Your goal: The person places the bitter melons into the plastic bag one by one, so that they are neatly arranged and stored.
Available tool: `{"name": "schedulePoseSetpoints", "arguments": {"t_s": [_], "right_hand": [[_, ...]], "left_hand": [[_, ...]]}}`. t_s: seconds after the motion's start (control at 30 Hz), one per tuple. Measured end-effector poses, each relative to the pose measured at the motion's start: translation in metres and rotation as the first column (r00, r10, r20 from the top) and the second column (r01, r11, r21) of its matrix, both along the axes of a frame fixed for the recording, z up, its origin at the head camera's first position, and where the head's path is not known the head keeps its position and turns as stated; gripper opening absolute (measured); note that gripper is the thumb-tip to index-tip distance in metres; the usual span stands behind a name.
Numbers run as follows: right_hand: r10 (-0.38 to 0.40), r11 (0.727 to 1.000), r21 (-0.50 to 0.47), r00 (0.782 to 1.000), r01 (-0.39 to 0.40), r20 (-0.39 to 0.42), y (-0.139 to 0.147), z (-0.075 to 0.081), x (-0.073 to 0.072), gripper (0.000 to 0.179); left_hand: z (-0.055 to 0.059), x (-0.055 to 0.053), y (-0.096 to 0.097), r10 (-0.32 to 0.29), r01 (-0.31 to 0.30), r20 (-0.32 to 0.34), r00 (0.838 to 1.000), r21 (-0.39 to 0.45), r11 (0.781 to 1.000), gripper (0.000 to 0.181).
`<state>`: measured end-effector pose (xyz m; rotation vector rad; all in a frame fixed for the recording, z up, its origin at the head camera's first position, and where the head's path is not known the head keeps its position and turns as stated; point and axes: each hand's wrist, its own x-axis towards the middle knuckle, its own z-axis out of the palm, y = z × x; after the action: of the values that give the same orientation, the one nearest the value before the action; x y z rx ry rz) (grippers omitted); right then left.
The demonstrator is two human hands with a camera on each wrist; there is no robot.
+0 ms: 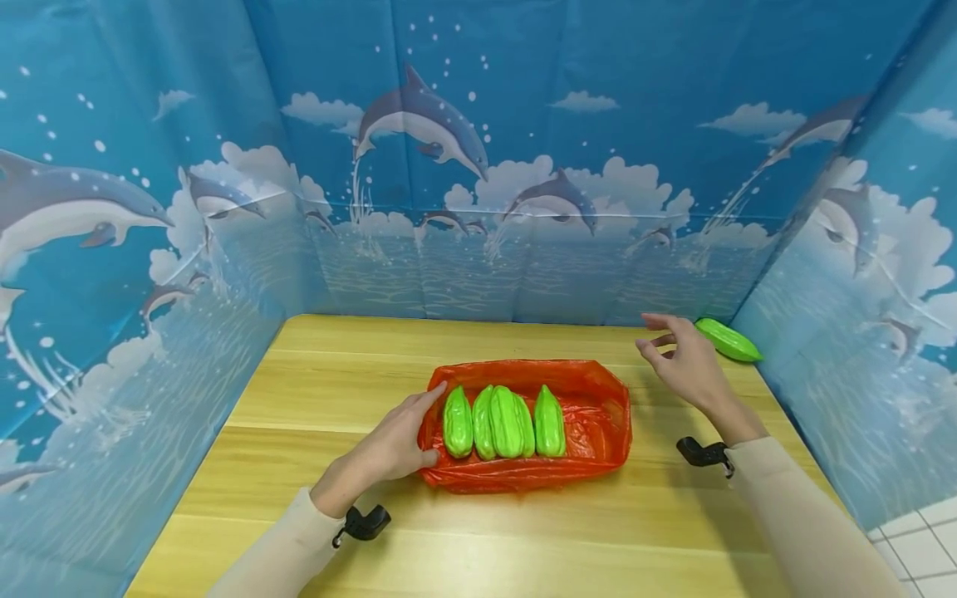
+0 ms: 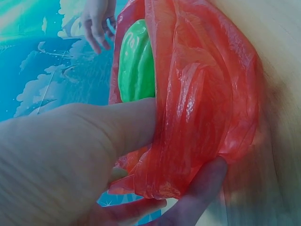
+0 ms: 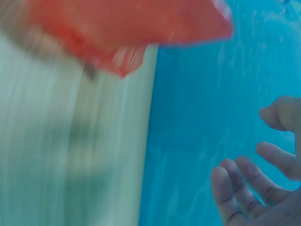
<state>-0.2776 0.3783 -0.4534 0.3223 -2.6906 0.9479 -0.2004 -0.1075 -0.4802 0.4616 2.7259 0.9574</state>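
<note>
A red plastic bag (image 1: 598, 440) lies opened out on the table with several glossy green star fruits (image 1: 507, 422) standing in a row inside it. My left hand (image 1: 392, 440) grips the bag's left edge. In the left wrist view, the thumb (image 2: 134, 122) reaches inside the red film (image 2: 202, 94) while the other fingers lie outside, close to one star fruit (image 2: 136, 63). To the right of the bag, my right hand (image 1: 691, 365) is raised with nothing in it, its fingers loosely bent and apart. Just beyond it lies a single star fruit (image 1: 728, 340).
The wooden table (image 1: 314, 365) is walled at the back and sides by a blue dolphin-print curtain (image 1: 486, 274). The lone star fruit lies in the back right corner, close to the curtain. White tiles (image 1: 920, 540) show at the lower right.
</note>
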Motion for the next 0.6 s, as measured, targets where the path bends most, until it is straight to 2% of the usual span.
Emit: {"name": "schedulePoseSetpoints", "arguments": {"t_s": [0.3, 0.6], "right_hand": [[-0.077, 0.997, 0.029, 0.995, 0.075, 0.058, 0.043, -0.021, -0.018, 0.060], [-0.153, 0.987, 0.063, 0.980, 0.146, 0.124, 0.076, -0.033, -0.022, 0.068]], "left_hand": [[0.000, -0.001, -0.002, -0.014, 0.014, -0.005, 1.000, 0.003, 1.000, 0.113], [-0.002, -0.002, -0.005, -0.017, 0.017, -0.004, 1.000, 0.011, 1.000, 0.112]]}}
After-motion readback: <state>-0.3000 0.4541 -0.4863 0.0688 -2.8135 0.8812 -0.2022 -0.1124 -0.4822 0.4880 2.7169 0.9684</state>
